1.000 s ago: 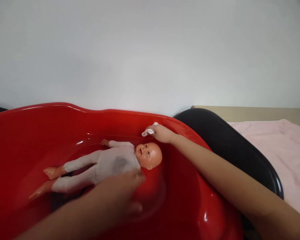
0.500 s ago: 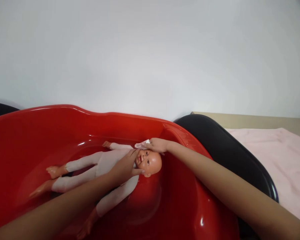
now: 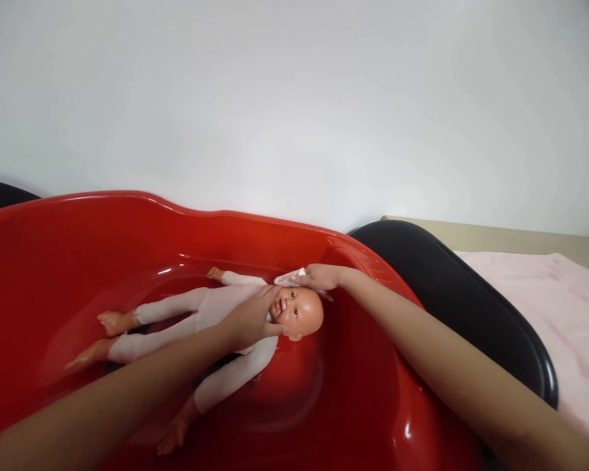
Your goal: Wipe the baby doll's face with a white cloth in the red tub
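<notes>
A baby doll [image 3: 203, 320] in a pale cloth body lies on its back in a red plastic tub [image 3: 127, 229], head to the right. My left hand [image 3: 250, 320] cups the doll's chin and neck, thumb below the jaw and fingers over the chest. My right hand [image 3: 319, 277] pinches a small white cloth [image 3: 288, 277] and holds it against the top of the doll's head.
A black tub [image 3: 451, 294] sits behind the red one on the right. A pink towel [image 3: 559, 307] covers the surface at far right. A plain white wall fills the background.
My left hand moved from the tub's front up onto the doll's neck. My right hand brought the cloth from the rim down to the doll's head.
</notes>
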The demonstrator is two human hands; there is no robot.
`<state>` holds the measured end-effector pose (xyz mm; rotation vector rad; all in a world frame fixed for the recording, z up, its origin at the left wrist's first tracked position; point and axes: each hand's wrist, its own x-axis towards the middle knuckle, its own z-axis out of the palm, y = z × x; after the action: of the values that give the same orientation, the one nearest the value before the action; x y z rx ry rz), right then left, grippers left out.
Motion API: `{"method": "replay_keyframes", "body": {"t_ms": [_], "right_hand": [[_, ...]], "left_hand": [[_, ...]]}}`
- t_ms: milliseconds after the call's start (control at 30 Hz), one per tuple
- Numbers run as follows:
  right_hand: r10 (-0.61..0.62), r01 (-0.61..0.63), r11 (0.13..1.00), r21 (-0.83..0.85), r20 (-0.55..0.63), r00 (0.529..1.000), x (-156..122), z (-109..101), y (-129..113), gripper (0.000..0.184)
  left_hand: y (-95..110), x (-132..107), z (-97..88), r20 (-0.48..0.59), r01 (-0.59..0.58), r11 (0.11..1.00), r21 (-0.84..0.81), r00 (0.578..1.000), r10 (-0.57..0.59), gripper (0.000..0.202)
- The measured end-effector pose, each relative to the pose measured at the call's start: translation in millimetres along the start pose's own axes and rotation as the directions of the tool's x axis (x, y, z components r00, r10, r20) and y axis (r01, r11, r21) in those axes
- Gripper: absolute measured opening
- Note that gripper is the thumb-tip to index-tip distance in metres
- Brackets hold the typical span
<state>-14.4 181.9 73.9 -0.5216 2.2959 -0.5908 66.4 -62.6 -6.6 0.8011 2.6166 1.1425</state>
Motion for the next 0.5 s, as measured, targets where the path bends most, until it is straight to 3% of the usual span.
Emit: {"method": "replay_keyframes", "body": {"t_ms": [67, 200, 333, 500], "right_hand": [[-0.003, 0.003, 1.0, 0.027, 0.031, 1.0, -1, 0, -2, 0.09], [-0.029, 0.036, 0.996, 0.077, -0.089, 0.996, -5, 1, -5, 0.084], [0.049, -0.047, 0.998, -0.031, 0.043, 0.998, -19, -1, -10, 0.081], [-0.011, 0.01, 1.0, -0.007, -0.169, 0.986, -46, 9, -26, 0.079]], "left_hand": [[-2, 1, -0.1, 0.01, -0.019, 0.999, 0.031, 1.0, 0.019, 0.053], [-4, 0, 1.2, 0.033, -0.032, 0.999, -0.007, 0.999, 0.032, 0.063], [-6, -3, 4.0, -0.005, -0.011, 0.999, -0.046, 1.0, 0.011, 0.065], [-2, -9, 1.4, -0.027, -0.045, 0.999, -0.03, 0.999, 0.044, 0.064]]}}
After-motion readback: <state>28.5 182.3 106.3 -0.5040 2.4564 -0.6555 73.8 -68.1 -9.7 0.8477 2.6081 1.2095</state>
